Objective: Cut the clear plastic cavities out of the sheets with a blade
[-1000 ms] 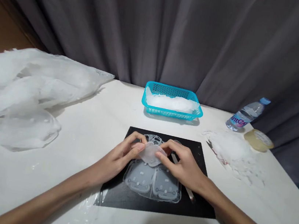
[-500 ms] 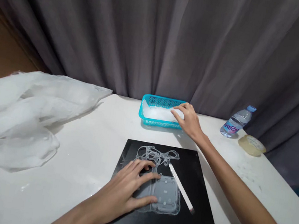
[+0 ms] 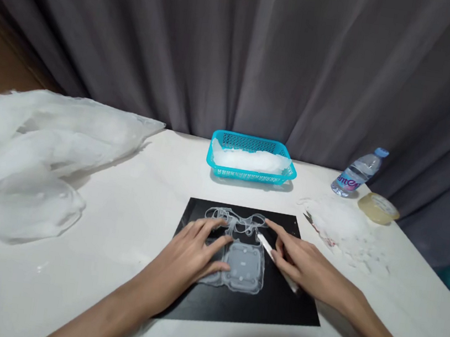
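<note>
On a black mat [image 3: 230,311] lies a translucent moulded piece [image 3: 243,269] with rounded square panels and ragged, film-like edges. Looping clear strips [image 3: 238,218] extend from its top. My left hand [image 3: 192,247] rests with spread fingers over the piece's left part, hiding some of it. A slim white pen-shaped tool [image 3: 266,246] slants across the mat's right side. My right hand [image 3: 306,263] has its thumb and curled fingers at this tool, covering its middle, while the index finger stretches toward the clear strips.
A turquoise basket [image 3: 249,176] holding white translucent material [image 3: 251,161] stands behind the mat. To the right are white scraps [image 3: 343,224], a water bottle [image 3: 356,173] and a yellowish roll of tape [image 3: 378,208]. A heap of translucent sheeting [image 3: 43,148] covers the table's left.
My right hand has left the white material in the basket and come down to the pen-shaped tool, which has shifted slightly. My left hand stays on the moulded piece. Scraps at right are now uncovered.
</note>
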Available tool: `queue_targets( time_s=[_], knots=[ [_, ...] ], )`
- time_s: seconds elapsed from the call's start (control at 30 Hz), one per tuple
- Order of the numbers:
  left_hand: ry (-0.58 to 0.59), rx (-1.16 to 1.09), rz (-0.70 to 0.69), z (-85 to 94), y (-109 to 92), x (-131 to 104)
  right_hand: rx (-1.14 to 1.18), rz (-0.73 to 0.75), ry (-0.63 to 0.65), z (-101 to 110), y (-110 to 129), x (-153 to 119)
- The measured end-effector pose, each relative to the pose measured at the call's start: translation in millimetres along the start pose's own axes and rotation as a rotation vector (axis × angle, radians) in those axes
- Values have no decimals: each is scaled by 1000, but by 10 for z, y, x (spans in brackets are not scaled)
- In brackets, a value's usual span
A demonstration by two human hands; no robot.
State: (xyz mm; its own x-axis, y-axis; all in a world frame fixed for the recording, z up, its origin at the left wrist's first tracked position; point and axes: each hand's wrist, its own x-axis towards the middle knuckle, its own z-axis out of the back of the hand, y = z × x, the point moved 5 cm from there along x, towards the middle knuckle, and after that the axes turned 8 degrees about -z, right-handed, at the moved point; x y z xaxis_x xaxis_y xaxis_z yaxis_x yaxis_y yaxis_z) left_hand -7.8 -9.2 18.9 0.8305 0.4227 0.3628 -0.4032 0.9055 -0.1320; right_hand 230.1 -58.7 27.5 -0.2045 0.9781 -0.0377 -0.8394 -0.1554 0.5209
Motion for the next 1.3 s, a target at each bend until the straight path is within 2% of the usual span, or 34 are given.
queue_targets(
  time_s=[0.1, 0.2, 0.33, 0.5, 0.57, 0.67, 0.8, 0.87, 1.07, 1.3],
  knots=[
    [-30, -29, -13, 43, -56, 31, -49, -9, 32, 2, -29, -34],
    [-18, -160, -110, 64, -217, 18, -67, 0, 36, -23, -33, -48],
    [94, -232, -247, 58, -392, -40, -56, 52, 53, -30, 35, -77],
    [245, -274, -258, 133, -356, -51, 109, 11, 163, 142, 11, -165],
    [288, -262, -263, 148, -341, -52, 226, 1, 98, 263, -32, -191],
    [269, -223, -274, 130, -351, -68, 375, 62, -119, 378, -67, -209],
    [268, -198, -270, 59, -385, -103, 435, 141, -329, 259, -52, -227],
    [298, -208, -264, 44, -397, -107, 477, 161, -351, 162, -14, -239],
    [333, -343, -227, 108, -382, -96, 436, 195, 0, -62, 224, -224],
    [303, -427, -217, 114, -320, -79, 493, 215, 45, -167, 245, -197]
  ],
)
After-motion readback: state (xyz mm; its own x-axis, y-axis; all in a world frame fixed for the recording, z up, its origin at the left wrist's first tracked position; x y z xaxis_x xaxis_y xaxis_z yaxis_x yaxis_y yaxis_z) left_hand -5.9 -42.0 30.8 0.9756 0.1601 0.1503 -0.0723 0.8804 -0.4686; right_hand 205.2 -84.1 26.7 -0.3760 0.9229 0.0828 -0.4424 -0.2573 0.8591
